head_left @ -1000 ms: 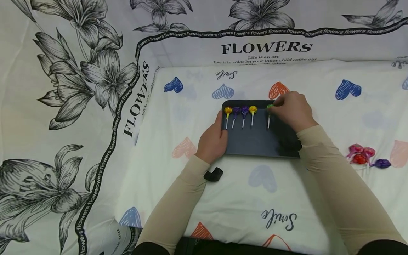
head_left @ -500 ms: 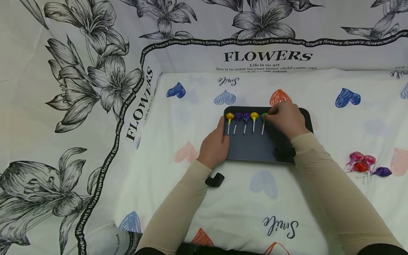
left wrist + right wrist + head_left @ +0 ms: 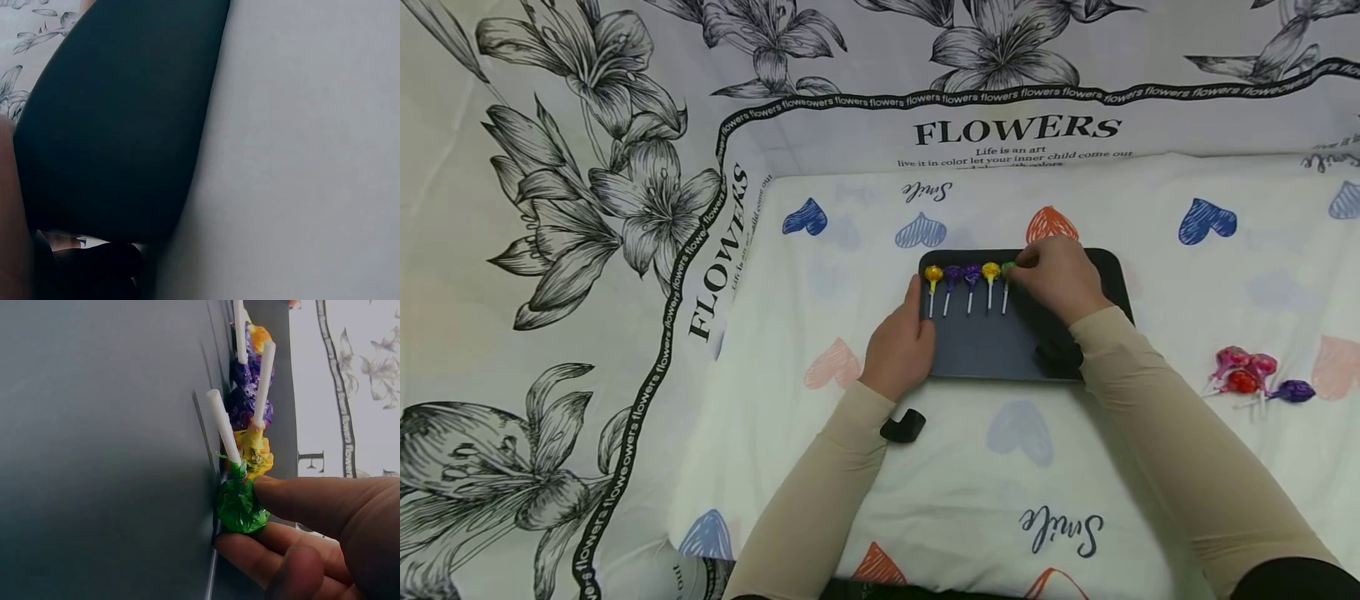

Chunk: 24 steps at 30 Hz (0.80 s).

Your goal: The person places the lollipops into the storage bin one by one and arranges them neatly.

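A dark grey tray lies on the white heart-print cloth, with a row of lollipops along its far edge. From the left the row shows a yellow lollipop, two purple ones and another yellow one, sticks toward the person. My right hand pinches the wrapped head of a green lollipop between thumb and fingers, close beside the second yellow lollipop. My left hand holds the tray's left side; some of its fingers are hidden. The left wrist view shows mostly a dark panel.
To the right on the cloth lies a small pile of pink and red lollipops, with a purple lollipop against it. A black band sits at the left wrist. Flower-print fabric spreads behind and to the left.
The right hand has moved left along the tray's far edge with the green lollipop, bringing it beside the second yellow one. The left hand has stayed on the tray's left side.
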Each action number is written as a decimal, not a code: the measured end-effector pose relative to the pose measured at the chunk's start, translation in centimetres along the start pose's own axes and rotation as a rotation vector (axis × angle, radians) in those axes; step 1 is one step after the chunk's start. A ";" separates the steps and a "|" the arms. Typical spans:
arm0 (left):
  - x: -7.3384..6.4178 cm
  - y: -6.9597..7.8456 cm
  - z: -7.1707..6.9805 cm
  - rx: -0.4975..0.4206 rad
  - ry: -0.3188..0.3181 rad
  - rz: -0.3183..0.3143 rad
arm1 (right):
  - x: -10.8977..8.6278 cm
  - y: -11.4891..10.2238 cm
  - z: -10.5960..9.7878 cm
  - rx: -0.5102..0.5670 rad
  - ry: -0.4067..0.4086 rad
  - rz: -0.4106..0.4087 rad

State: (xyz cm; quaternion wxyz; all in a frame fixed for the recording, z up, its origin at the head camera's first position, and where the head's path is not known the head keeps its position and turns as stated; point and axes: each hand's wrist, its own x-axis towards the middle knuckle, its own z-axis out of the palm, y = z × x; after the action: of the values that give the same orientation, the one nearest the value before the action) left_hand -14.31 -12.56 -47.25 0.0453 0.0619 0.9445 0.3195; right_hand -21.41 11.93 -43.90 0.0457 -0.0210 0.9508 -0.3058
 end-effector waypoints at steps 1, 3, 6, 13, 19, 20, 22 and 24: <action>0.0 0.0 -0.1 -0.001 0.000 0.001 | 0.0 0.0 0.1 -0.001 0.000 -0.001; 0.0 0.0 -0.1 0.001 0.000 0.007 | 0.0 -0.1 0.1 -0.002 -0.001 -0.003; 0.0 -0.1 0.0 0.005 0.000 0.008 | -0.1 -0.2 0.1 -0.002 -0.005 -0.004; 0.0 0.0 0.0 -0.002 0.002 0.008 | -0.1 -0.2 0.0 0.008 -0.006 -0.024; 0.0 0.1 0.0 -0.009 -0.002 0.011 | -0.1 0.0 0.0 0.004 -0.001 -0.016; 0.0 0.1 0.0 -0.013 0.000 0.011 | -0.1 0.0 0.0 0.004 0.001 -0.016; -0.1 0.1 0.1 -0.020 0.004 0.003 | -0.1 0.0 0.0 0.011 -0.002 -0.020; -0.2 0.0 0.2 -0.027 0.008 -0.012 | -0.1 0.0 0.0 0.016 -0.013 -0.025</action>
State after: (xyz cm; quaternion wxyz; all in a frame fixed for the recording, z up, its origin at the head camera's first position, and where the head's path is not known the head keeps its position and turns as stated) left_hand -14.11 -12.47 -47.34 0.0442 0.0543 0.9407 0.3319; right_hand -21.30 11.91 -43.85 0.0481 -0.0344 0.9476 -0.3140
